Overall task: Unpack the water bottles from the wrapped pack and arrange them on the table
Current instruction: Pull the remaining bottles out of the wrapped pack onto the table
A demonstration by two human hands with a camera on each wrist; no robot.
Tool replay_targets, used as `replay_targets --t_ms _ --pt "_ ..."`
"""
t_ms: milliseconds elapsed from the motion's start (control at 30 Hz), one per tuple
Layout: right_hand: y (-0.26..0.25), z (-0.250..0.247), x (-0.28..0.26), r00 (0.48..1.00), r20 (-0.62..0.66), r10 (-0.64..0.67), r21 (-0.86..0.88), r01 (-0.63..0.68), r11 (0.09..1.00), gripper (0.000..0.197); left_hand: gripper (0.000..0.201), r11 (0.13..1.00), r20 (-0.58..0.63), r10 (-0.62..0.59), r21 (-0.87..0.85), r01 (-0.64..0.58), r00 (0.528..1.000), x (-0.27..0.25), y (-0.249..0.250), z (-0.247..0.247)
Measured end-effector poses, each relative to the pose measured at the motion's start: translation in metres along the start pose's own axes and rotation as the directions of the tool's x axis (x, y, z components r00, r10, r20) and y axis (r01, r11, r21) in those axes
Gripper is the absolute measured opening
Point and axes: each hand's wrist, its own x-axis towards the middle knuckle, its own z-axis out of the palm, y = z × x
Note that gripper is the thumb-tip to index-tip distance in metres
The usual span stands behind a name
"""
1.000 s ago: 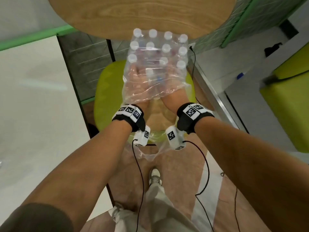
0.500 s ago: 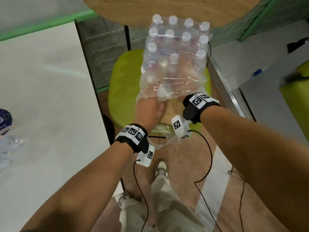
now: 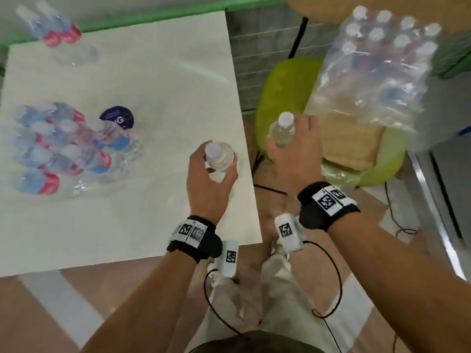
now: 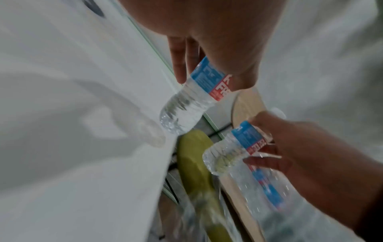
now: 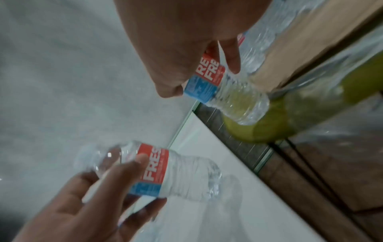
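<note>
A green chair [image 3: 277,98] stands on the brown floor [image 3: 38,314], with a woven cushion [image 3: 351,143] on its seat. A round wooden tabletop [image 3: 318,6] lies beyond the chair. A black cable [image 3: 336,284] hangs nearer than the chair, and a dark round sticker [image 3: 117,117] lies to its left

held bottles [image 3: 219,155]: 2 | table bottles [image 3: 76,149]: roughly 11, blurred | pack [image 3: 377,70]: 1
</note>
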Motion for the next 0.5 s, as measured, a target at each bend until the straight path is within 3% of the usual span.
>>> replay_targets --t_ms 133,267,367,500 --pt "-0.06 0.052 -0.035 0.972 0.218 -0.085 0.197 0.041 0.979 0.045 0.057 0.995 -0.217 -0.103 -0.019 0.102 0.971 -0.001 -0.044 -0.082" --pt "-0.116 0.115 -0.064 0.884 0.392 -0.254 0.278 0.149 0.949 0.046 0.058 0.975 -0.379 -0.22 -0.085 0.204 0.899 0.004 -0.092 -0.152" --pt "-0.156 0.151 -0.08 0.835 0.432 -0.341 0.313 0.216 0.925 0.052 0.062 0.961 -0.471 -0.277 -0.14 0.239 0.838 0.014 -0.121 -0.193" --pt "-0.202 0.189 -0.089 0.832 0.439 -0.338 0.322 0.205 0.924 0.054 0.061 0.962 -0.508 -0.273 -0.134 0.239 0.817 0.038 -0.153 -0.236"
